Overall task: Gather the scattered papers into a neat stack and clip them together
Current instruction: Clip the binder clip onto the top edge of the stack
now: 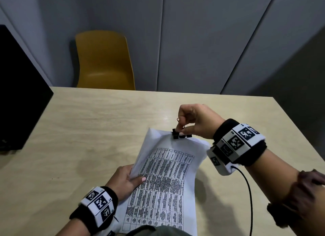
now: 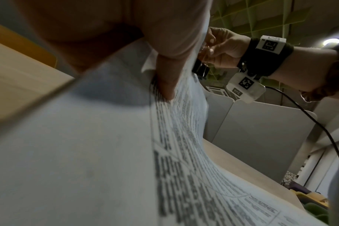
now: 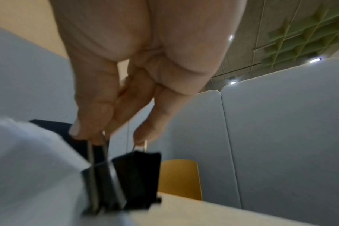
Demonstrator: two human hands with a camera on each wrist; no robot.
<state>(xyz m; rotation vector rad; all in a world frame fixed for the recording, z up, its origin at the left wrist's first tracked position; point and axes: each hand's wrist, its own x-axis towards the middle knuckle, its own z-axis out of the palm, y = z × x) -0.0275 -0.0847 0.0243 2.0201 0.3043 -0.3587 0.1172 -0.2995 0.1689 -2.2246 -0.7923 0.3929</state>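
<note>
The white printed papers [image 1: 163, 179] are already gathered into one stack, lifted off the pale wooden bench [image 1: 88, 123] by the pinching left hand [image 1: 125, 180]; the right hand [image 1: 195, 120] squeezes the wire handles of a black binder clip [image 1: 176, 134] at the stack's top edge; seating it appears all that remains.

**Partitioned office workspace**

A light wooden desk [image 1: 105, 116] stands enclosed by grey padded divider panels [image 1: 193, 42], a mustard-yellow chair [image 1: 103, 60] tucked behind it. Overhead, a green acoustic grid ceiling [image 3: 300, 35] with recessed lights marks an office.
</note>
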